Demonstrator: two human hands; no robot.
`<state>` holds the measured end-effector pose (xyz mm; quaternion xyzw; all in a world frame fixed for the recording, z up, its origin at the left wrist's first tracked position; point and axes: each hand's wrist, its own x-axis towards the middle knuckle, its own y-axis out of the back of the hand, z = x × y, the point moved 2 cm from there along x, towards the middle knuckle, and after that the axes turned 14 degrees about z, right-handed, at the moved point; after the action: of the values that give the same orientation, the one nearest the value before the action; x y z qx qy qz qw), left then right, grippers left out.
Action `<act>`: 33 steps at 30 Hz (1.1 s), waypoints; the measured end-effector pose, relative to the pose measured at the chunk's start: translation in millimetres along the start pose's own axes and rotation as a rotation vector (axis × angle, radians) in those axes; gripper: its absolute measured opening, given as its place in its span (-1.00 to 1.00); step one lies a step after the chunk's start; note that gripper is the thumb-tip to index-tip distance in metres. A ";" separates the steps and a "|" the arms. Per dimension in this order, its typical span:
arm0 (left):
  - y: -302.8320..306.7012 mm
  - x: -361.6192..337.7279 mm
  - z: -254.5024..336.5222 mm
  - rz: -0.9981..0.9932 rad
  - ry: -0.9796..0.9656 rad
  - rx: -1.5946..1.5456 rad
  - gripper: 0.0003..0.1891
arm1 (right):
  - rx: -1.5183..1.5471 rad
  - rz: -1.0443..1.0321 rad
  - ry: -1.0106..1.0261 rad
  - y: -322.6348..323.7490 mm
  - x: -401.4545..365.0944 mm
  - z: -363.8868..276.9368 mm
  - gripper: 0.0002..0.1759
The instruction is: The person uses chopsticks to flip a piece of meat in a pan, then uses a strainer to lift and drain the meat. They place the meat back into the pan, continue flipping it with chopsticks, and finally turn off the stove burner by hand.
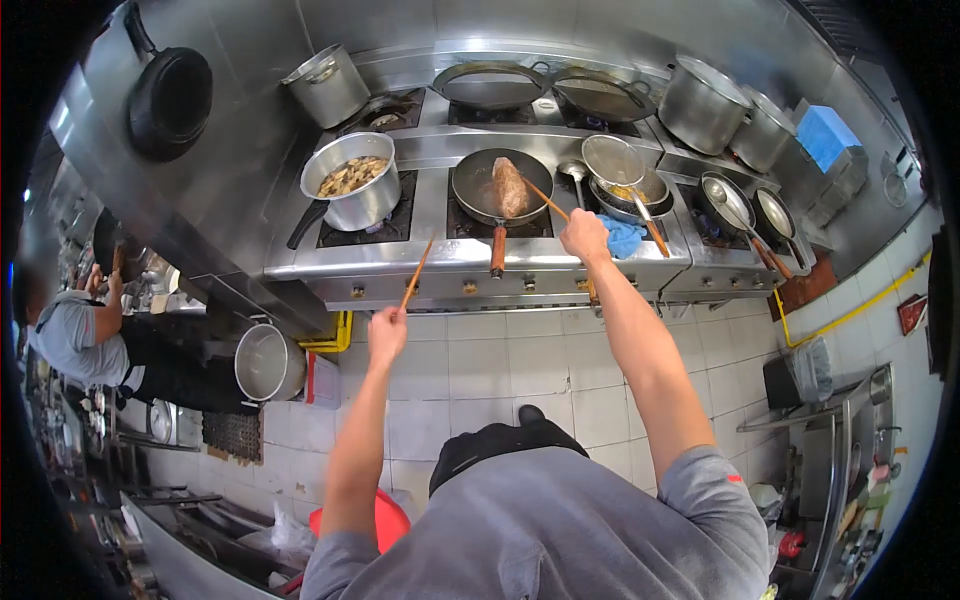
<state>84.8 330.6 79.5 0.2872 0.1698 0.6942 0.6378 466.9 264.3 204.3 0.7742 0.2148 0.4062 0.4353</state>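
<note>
My left hand is closed around a wooden chopstick that points up and forward in front of the stove. In my right hand is another chopstick, slanting left over the frying pan with its tip close to the meat. A large browned piece of meat lies in that pan, which sits on a front burner. The pan's wooden handle points toward me. Just right of my right hand, a blue cloth lies on the stove edge.
Left of the pan stands a pot of chopped food. A ladle and a strainer lie to the right. Woks and tall pots line the back. A co-worker stands far left beside a large pot.
</note>
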 end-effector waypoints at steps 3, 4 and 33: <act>-8.1 -34.4 -75.2 -0.005 0.058 -0.040 -0.67 | 0.010 0.012 -0.014 -2.1 3.2 -2.6 -0.82; -2.3 -50.2 -84.3 -0.023 0.105 -0.028 -0.68 | 0.013 0.010 -0.016 -7.6 4.7 -1.3 -0.82; 63.9 -476.0 -217.8 0.191 0.824 0.132 -0.69 | 0.046 0.005 0.357 -18.0 27.1 18.4 -0.85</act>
<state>-89.3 -117.1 -138.0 0.0403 0.4270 0.7945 0.4299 497.9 283.3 195.7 0.7000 0.2961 0.5334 0.3712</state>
